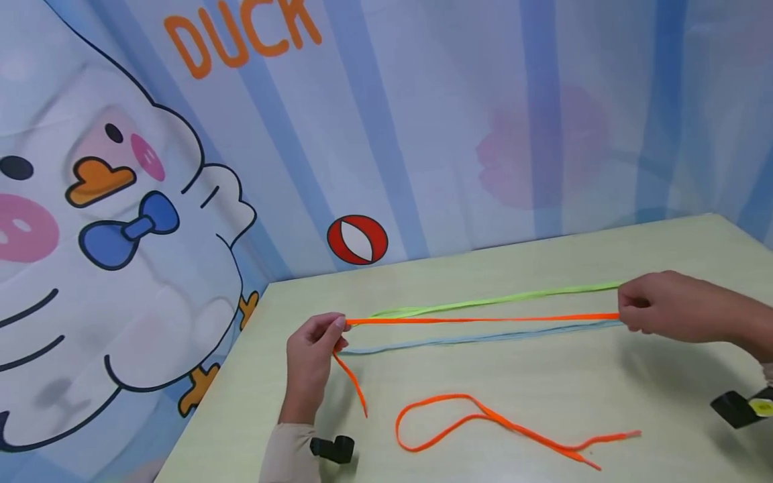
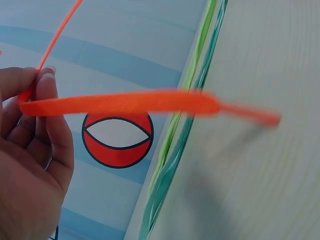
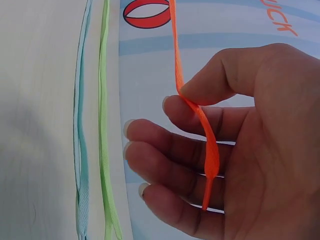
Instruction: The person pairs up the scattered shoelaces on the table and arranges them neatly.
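An orange shoelace point(image 1: 483, 318) is stretched straight between both hands above the table. My left hand point(image 1: 311, 355) pinches it near one end between thumb and forefinger, and the loose tip point(image 2: 245, 112) dangles past the fingers. At the other side my right hand point(image 1: 670, 307) pinches the lace between thumb and forefinger, its short tip point(image 3: 210, 165) hanging across the curled fingers in the right wrist view. Behind it on the table lies a lime green shoelace point(image 1: 513, 297); a light blue shoelace point(image 1: 483, 337) runs alongside, nearer. Another orange shoelace point(image 1: 447, 399) lies doubled in a loop in front.
The pale wooden table point(image 1: 543, 376) ends at a cloth backdrop point(image 1: 423, 134) printed with a cartoon duck and a red ball. Black wrist devices show at the left sleeve point(image 1: 332, 449) and the right sleeve point(image 1: 739, 409).
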A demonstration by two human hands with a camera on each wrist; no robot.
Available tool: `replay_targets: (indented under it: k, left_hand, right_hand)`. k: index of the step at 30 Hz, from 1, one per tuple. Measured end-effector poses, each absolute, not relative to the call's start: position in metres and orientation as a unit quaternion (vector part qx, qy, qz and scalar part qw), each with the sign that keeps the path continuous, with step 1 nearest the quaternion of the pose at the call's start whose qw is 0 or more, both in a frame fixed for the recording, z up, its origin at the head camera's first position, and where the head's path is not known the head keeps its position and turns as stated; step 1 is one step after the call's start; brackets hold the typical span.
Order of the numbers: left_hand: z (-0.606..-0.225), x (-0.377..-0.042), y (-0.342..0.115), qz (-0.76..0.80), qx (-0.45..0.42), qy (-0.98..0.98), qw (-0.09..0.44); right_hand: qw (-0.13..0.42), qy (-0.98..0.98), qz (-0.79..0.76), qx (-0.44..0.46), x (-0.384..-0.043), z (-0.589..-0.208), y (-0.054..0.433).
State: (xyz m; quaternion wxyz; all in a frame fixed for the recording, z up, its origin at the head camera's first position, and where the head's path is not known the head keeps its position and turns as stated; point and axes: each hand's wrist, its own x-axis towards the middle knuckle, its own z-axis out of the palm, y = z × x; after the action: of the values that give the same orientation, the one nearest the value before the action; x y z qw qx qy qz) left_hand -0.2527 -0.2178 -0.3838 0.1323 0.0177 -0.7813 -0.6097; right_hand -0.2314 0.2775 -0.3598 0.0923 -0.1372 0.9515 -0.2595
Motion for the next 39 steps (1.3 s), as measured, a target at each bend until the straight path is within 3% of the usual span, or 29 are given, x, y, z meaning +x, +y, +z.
replay_targets:
  k: [12,23,39]
  left_hand:
    - [-0.383,-0.255,-0.222,-0.602,0.045,-0.787,0.126]
    - [-0.384,-0.26,-0.228,-0.572,0.069,-0.813,0.089]
    - [-0.386,-0.26,-0.241,-0.546,0.084,-0.832,0.051]
  right_hand:
    - [0.132,0.949,-0.249,-0.137,-0.233,-0.362,0.286]
    - [0.173,0.942,-0.245,-0.152,-0.238,-0.37,0.294]
    - [0.157,0.953,-0.201,-0.162,-0.235,-0.374,0.296]
